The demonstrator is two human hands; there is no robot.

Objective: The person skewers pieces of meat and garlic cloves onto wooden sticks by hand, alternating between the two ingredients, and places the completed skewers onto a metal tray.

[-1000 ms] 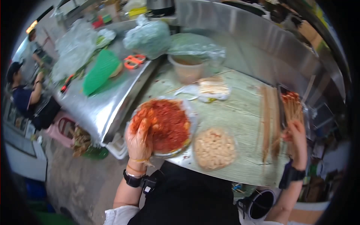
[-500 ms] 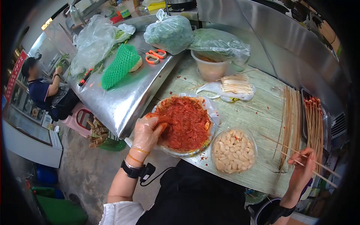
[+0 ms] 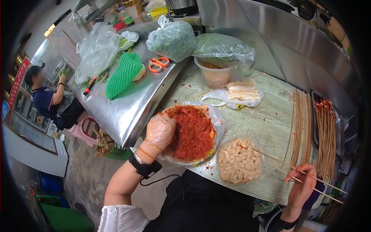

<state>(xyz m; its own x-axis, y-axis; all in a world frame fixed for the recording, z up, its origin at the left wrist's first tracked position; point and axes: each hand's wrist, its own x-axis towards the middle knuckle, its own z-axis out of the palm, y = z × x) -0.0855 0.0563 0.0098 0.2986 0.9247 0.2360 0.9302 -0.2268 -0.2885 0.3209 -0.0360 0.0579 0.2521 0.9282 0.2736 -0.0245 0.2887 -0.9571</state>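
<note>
My left hand (image 3: 161, 130), in a clear plastic glove, is at the left side of a bowl of red, sauce-coated meat (image 3: 191, 133). Its fingers are curled down against the meat, and what they hold is hidden. The bowl is lined with a clear plastic bag (image 3: 219, 123). In my right hand (image 3: 301, 185), thin wooden skewers (image 3: 317, 179) are gripped, their front ends pointing left over a clear tub of peeled garlic cloves (image 3: 240, 159). A row of bare skewers (image 3: 301, 127) lies on the table beyond that hand.
A metal tray holds skewers with red tips (image 3: 324, 112) at the right. Enoki mushrooms (image 3: 243, 91) lie on a bag near a plastic tub (image 3: 213, 75). Orange-handled scissors (image 3: 158, 65) and a green foam net (image 3: 124, 75) rest on the steel counter. A person (image 3: 50, 96) sits at far left.
My left hand has turned and curled further down over the meat. The skewers in my right hand have moved left, their tips now over the garlic tub.
</note>
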